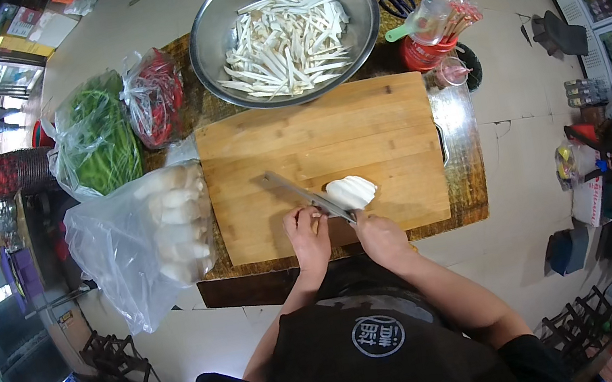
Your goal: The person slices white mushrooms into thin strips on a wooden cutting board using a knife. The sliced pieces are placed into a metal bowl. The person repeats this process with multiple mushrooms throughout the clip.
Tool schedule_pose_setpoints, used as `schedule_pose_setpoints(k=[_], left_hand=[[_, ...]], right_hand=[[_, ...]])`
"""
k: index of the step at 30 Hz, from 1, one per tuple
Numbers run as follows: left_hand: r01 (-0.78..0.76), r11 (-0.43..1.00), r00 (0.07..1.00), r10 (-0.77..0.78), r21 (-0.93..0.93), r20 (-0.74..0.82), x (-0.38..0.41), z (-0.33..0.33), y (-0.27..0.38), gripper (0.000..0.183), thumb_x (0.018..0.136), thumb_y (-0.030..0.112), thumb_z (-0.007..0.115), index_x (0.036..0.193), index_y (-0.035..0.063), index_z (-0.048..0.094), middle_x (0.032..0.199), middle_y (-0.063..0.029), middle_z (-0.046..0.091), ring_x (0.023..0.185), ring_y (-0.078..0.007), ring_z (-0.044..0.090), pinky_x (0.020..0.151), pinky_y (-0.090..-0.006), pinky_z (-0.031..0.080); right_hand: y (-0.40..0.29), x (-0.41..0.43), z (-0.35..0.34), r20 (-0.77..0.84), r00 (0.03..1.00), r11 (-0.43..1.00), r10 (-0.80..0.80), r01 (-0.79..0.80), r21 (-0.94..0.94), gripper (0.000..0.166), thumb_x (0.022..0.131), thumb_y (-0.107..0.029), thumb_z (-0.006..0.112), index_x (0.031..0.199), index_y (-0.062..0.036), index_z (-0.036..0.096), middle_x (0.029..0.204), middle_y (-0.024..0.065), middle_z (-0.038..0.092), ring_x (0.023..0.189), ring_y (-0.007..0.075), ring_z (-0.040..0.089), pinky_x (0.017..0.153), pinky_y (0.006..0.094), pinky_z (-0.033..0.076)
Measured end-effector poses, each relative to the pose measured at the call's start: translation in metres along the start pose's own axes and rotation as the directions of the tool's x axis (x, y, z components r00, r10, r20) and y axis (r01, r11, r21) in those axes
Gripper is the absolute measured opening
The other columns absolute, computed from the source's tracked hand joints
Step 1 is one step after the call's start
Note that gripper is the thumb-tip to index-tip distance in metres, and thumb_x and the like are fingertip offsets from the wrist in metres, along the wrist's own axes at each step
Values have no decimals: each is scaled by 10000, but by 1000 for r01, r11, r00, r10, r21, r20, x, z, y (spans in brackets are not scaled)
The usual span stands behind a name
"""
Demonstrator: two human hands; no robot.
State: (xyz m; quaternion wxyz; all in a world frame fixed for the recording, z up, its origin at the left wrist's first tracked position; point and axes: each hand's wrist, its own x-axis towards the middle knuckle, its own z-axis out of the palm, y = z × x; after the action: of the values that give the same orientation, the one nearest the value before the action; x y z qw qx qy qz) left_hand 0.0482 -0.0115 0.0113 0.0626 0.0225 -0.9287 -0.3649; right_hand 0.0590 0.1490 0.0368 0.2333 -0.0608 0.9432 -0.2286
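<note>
My right hand (382, 239) grips the handle of a kitchen knife (306, 194), whose blade points up and left over a wooden cutting board (248, 140). Close beside the blade, near the board's front edge, is my left hand (309, 236) with bent fingers; whether it holds a piece is hidden by the blade and fingers. White slices, apparently king oyster mushroom (352, 192), lie overlapping just beyond the blade. Past the board's far edge stands a large metal bowl (209, 79) holding many thin white strips (286, 41).
Left of the board lie bags of whole pale mushrooms (180, 225), green vegetables (102, 135) and red peppers (158, 100). Dark-handled scissors (398, 4), a red container (426, 52) with sticks and a green-handled plastic cup (429, 19) stand at the far right.
</note>
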Motion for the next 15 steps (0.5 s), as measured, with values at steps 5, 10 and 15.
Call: schedule_pose_setpoints(k=[5, 10, 15], left_hand=[[193, 955, 980, -178, -225, 84, -1, 5, -14, 235, 770, -1, 730, 969, 24, 607, 1063, -144, 521, 943, -309, 567, 797, -364, 528], [218, 938, 975, -200, -269, 94, -5, 11, -20, 268, 774, -8, 726, 1008, 8, 595, 1072, -149, 514, 935, -304, 577, 784, -356, 534], [201, 961, 978, -185, -188, 96, -3, 7, -16, 307, 782, -28, 707, 1062, -11, 581, 1072, -155, 511, 944, -326, 574, 799, -378, 518]], right_hand=[[-5, -10, -24, 11, 1000, 997, 11, -12, 73, 273, 965, -241, 504, 958, 22, 576, 694, 215, 639, 666, 390, 654, 610, 471, 527], [-14, -40, -53, 7, 1000, 998, 24, -24, 52, 265, 960, -231, 512, 913, 21, 579, 670, 208, 634, 650, 390, 649, 602, 471, 526], [-19, -57, -68, 53, 999, 1000, 10, -9, -10, 262, 957, -214, 512, 876, 23, 588, 704, 208, 648, 635, 370, 656, 598, 453, 533]])
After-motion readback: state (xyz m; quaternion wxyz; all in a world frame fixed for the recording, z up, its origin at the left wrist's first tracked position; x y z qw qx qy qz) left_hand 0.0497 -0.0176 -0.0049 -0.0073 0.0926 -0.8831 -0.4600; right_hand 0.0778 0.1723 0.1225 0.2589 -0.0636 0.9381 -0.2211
